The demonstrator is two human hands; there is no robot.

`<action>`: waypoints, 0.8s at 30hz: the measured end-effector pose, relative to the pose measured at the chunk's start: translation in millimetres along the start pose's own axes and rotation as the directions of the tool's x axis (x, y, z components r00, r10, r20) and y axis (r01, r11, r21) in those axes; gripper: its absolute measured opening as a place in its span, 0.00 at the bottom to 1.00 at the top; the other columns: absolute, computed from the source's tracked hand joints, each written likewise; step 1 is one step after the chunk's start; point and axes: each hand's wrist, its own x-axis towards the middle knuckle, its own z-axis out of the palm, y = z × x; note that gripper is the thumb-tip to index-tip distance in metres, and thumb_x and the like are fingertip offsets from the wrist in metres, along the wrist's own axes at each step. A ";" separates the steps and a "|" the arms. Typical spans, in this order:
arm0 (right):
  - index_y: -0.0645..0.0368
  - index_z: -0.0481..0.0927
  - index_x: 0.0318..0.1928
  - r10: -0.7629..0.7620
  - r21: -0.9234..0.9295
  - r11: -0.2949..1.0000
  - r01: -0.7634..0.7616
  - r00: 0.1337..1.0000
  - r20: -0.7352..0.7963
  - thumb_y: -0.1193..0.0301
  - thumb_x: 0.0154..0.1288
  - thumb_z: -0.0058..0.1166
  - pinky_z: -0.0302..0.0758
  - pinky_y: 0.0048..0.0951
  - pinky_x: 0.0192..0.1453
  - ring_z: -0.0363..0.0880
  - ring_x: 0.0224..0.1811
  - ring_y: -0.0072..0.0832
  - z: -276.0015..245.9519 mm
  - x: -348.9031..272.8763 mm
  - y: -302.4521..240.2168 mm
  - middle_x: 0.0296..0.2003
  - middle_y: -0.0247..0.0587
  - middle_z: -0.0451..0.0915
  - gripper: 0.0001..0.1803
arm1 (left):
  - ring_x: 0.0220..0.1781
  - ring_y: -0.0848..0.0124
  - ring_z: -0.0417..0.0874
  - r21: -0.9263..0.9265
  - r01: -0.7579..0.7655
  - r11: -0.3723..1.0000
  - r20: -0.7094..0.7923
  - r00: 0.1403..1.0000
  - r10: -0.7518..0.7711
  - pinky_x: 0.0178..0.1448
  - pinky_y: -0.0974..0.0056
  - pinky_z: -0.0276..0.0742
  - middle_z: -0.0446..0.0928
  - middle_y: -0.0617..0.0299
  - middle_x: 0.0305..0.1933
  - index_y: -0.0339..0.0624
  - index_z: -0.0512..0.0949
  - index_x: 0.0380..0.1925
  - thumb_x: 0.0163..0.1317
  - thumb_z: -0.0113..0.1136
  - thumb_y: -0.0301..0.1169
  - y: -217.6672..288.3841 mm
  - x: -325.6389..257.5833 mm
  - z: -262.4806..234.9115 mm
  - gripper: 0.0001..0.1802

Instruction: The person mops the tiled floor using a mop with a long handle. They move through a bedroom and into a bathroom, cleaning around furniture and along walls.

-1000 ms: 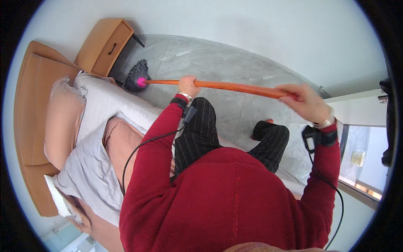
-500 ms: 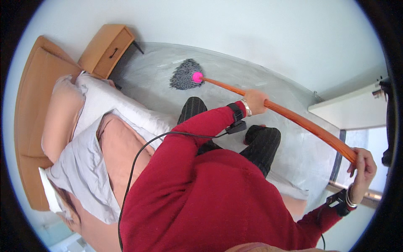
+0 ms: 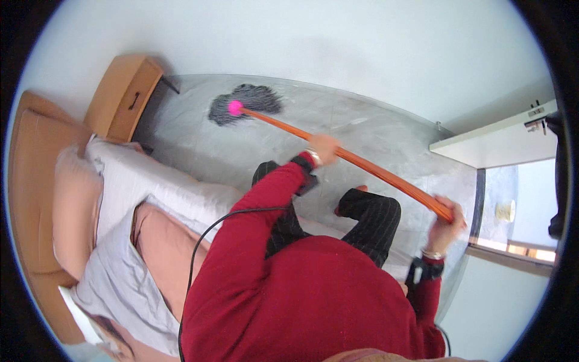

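Note:
A mop with a long orange handle (image 3: 386,175) slants across the floor in front of me. My left hand (image 3: 324,149) is wrapped round the handle at about mid-length. At its near right end, my right hand (image 3: 448,222) grips the tip. A pink joint (image 3: 236,108) links the handle to the grey, shaggy mop head (image 3: 260,98), which lies on the floor near the wall and looks smeared by motion. Both wrists carry a bracelet and a black strap; a black cable trails from the left one.
To my left stands a bed with a brown headboard (image 3: 45,187), a pink pillow (image 3: 78,202) and rumpled grey-and-pink bedding (image 3: 120,265). Beside it is a wooden nightstand (image 3: 123,99). At the right a white door (image 3: 494,142) stands ajar next to a doorway. The floor (image 3: 362,133) is grey.
The mop head has slid left across the floor and spread out sideways. Both my hands have moved left with the handle, the right one farther. The view has shifted slightly.

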 end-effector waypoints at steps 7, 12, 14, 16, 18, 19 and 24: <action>0.63 0.77 0.40 0.026 0.133 0.978 -0.160 0.729 0.685 0.79 0.67 0.45 0.70 0.37 0.62 0.76 0.55 0.36 241.7 -10.9 76.5 0.47 0.47 0.80 0.07 | 0.46 0.52 0.77 0.137 0.388 0.911 -0.299 0.893 -0.335 0.51 0.52 0.74 0.79 0.53 0.37 0.48 0.80 0.31 0.43 0.67 0.28 -186.8 -27.8 -66.6 0.12; 0.66 0.78 0.35 -0.156 0.249 0.967 -0.060 0.632 0.759 0.79 0.64 0.48 0.71 0.39 0.62 0.77 0.54 0.38 267.8 -0.1 77.4 0.42 0.45 0.82 0.05 | 0.48 0.53 0.78 0.009 0.406 0.914 -0.268 0.882 -0.389 0.55 0.53 0.72 0.78 0.54 0.43 0.48 0.78 0.38 0.45 0.68 0.29 -208.8 -35.7 -82.9 0.18; 0.66 0.78 0.34 -0.164 0.227 0.973 -0.029 0.605 0.779 0.79 0.63 0.49 0.71 0.40 0.61 0.77 0.53 0.38 240.4 10.7 59.9 0.41 0.46 0.82 0.05 | 0.45 0.56 0.80 0.120 0.337 0.934 -0.189 0.931 -0.312 0.50 0.53 0.73 0.79 0.59 0.38 0.51 0.79 0.34 0.45 0.67 0.29 -192.5 -26.6 -83.2 0.13; 0.66 0.78 0.33 -0.159 0.180 0.983 0.024 0.592 0.790 0.79 0.62 0.49 0.71 0.41 0.61 0.78 0.52 0.39 208.6 22.6 36.5 0.40 0.47 0.82 0.05 | 0.43 0.53 0.80 0.051 0.192 0.980 -0.184 0.966 -0.180 0.49 0.52 0.74 0.80 0.57 0.36 0.48 0.79 0.32 0.46 0.64 0.26 -162.7 -15.9 -77.5 0.11; 0.66 0.78 0.31 -0.121 0.098 0.993 0.072 0.607 0.785 0.80 0.61 0.49 0.72 0.42 0.60 0.79 0.51 0.41 170.7 34.6 7.6 0.40 0.48 0.82 0.05 | 0.42 0.53 0.81 -0.037 0.070 0.997 -0.257 0.963 -0.077 0.47 0.53 0.75 0.80 0.56 0.34 0.47 0.79 0.31 0.47 0.62 0.25 -119.4 -3.4 -66.5 0.09; 0.65 0.78 0.30 -0.137 0.081 0.989 0.120 0.593 0.793 0.80 0.60 0.51 0.72 0.40 0.59 0.80 0.51 0.40 150.6 40.6 -7.2 0.39 0.48 0.83 0.04 | 0.41 0.53 0.81 -0.098 -0.020 0.995 -0.350 0.937 -0.015 0.46 0.53 0.75 0.81 0.56 0.33 0.47 0.79 0.31 0.47 0.62 0.25 -94.6 4.3 -60.0 0.09; 0.62 0.77 0.25 -0.236 -0.015 0.918 0.397 0.575 0.784 0.77 0.54 0.53 0.73 0.38 0.54 0.84 0.43 0.40 48.9 57.5 -76.4 0.32 0.45 0.84 0.03 | 0.38 0.54 0.80 -0.246 -0.146 0.958 -0.344 0.937 0.054 0.43 0.55 0.75 0.79 0.56 0.30 0.44 0.77 0.29 0.48 0.60 0.25 42.6 46.3 -27.5 0.06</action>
